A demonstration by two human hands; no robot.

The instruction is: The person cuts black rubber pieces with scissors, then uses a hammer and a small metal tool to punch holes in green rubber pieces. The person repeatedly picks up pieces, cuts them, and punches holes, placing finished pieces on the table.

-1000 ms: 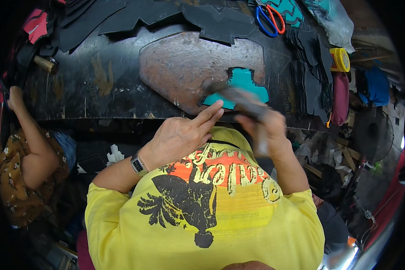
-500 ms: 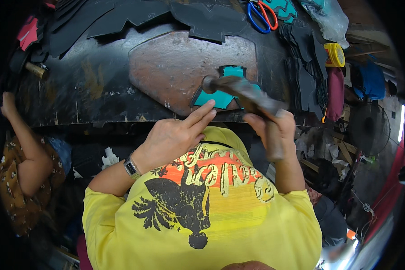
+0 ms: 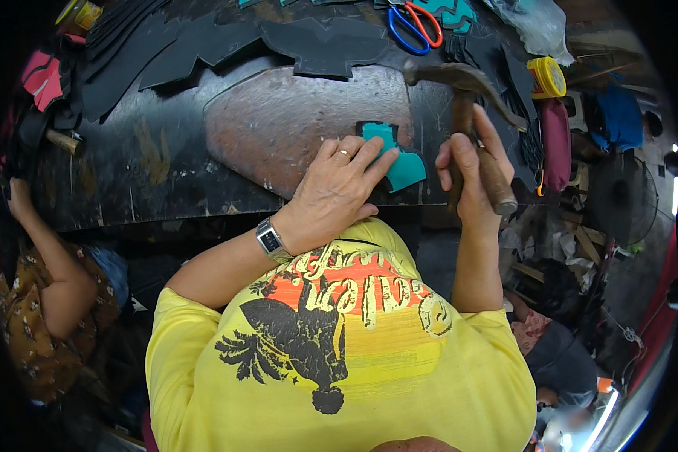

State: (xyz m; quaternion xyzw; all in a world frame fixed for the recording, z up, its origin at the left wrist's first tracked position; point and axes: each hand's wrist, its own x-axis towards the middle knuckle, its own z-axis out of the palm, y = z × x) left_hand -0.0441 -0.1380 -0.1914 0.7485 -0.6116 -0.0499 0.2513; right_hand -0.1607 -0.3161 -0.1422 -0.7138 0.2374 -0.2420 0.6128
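Observation:
My right hand (image 3: 476, 169) grips a hammer (image 3: 459, 79) by its wooden handle, its metal head raised over the right part of the table. Fingers outstretched, my left hand (image 3: 337, 181) lies over a teal cut piece with black edging (image 3: 407, 169), covering its left part. That piece rests on a brown, worn slab (image 3: 256, 113) let flat on the dark table. The hammer head is apart from the teal piece.
Black cut pieces (image 3: 203, 56) lie along the far side, with more stacked at the right. Scissors with blue and red handles (image 3: 410, 30) lie at the back. A yellow tub (image 3: 547, 78) stands at the right edge. Another person's arm (image 3: 41, 218) is at the left.
The hammer has risen away from the teal piece toward the upper right. My left hand has moved right onto the piece, which now sits turned and partly covered.

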